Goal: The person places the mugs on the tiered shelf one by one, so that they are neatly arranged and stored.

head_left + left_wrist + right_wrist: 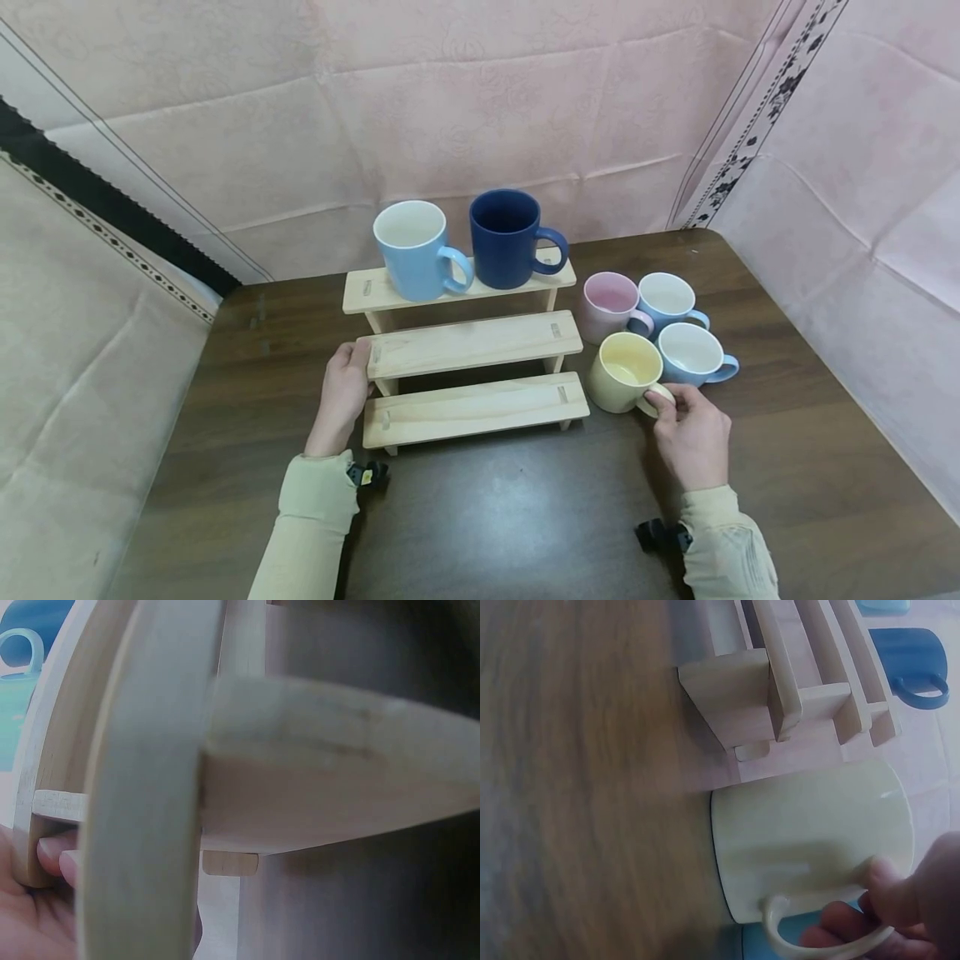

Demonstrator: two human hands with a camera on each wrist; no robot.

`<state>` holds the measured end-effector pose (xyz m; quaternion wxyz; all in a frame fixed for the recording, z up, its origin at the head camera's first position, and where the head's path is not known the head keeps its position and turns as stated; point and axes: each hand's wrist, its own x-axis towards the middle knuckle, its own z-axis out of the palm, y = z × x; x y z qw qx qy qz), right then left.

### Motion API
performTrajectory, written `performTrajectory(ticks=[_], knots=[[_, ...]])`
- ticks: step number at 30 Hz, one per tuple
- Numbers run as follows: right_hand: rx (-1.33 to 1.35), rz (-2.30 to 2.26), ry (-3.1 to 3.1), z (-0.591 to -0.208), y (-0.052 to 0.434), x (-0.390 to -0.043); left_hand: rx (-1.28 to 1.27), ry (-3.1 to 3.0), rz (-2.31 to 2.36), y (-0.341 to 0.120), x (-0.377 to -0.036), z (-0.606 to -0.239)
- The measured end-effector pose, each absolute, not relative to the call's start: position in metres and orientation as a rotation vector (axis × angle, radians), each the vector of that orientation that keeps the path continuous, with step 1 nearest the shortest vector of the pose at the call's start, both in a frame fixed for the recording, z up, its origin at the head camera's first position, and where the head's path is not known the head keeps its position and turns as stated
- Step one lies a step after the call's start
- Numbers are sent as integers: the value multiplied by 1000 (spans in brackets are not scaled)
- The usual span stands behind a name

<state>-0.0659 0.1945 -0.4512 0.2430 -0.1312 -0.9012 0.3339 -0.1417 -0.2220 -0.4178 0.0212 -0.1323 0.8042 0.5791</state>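
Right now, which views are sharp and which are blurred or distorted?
Head view: sharp, evenly lit, wide-angle bend at the edges, soft glare on the dark wooden table. Left wrist view: too close, the pale wooden three-step rack is blurred, only fingertips show. Right wrist view: soft focus, table smeared at left, the pale yellow ceramic mug readable, right hand hazy on its handle.

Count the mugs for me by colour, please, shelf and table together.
Light blue mugs: 3
Navy mug: 1
Pink mug: 1
Yellow mug: 1
Total: 6 mugs
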Motion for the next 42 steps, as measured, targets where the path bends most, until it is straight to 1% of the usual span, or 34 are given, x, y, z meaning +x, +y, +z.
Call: performTrajectory(ticks=[12,26,42], knots=[[-454,952,-2447,-437,193,-59,-409,2522,1787,-222,-141,-418],[-350,849,-2396,-392,194,-44,-393,2498,1801,-222,-141,-417],[-164,981,-2365,-357,172,-42,-405,2503,1782,-222,-142,-416]])
